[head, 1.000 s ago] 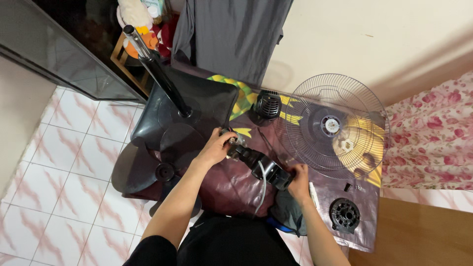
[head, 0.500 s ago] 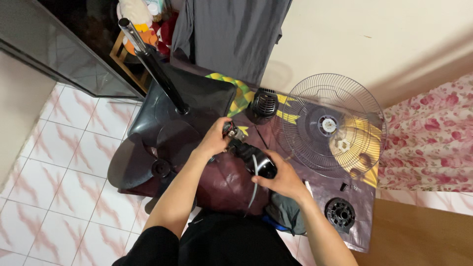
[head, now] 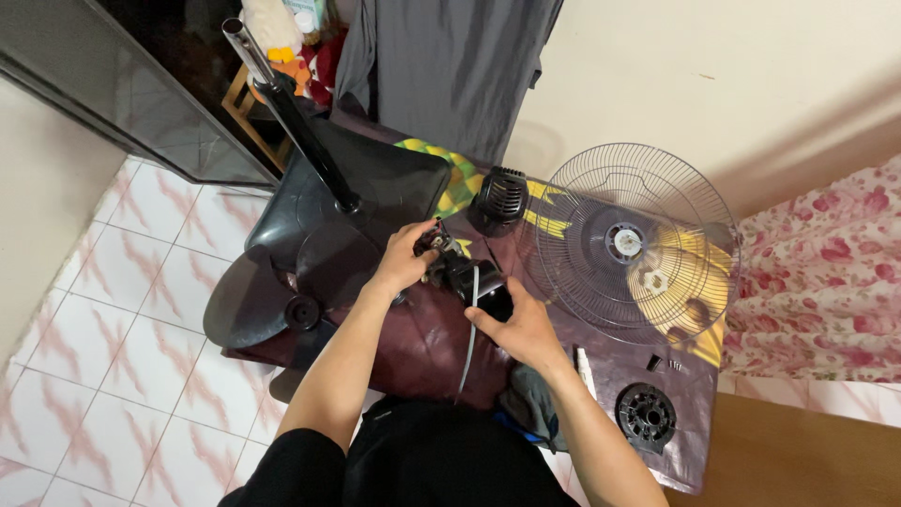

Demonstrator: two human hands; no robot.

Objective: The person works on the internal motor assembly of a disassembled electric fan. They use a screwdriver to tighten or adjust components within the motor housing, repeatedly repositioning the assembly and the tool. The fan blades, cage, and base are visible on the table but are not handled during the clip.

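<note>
Both my hands hold a black fan motor unit over a dark mat. My left hand grips its far end, where small metal parts and wires show. My right hand wraps the near, rounded end. A grey cable hangs from the motor toward my lap. Just left of my left hand lies a dark fan blade, partly over the black fan base with its upright pole.
A round wire fan guard lies to the right on the patterned mat. A black rear motor cover sits behind the motor. A round black cap and small parts lie near the right. White tiles are left, a floral cloth right.
My right hand has slid up from the motor's near right end to close around its rounded body. The motor has turned and shifted slightly away from me. The view has drifted a little.
</note>
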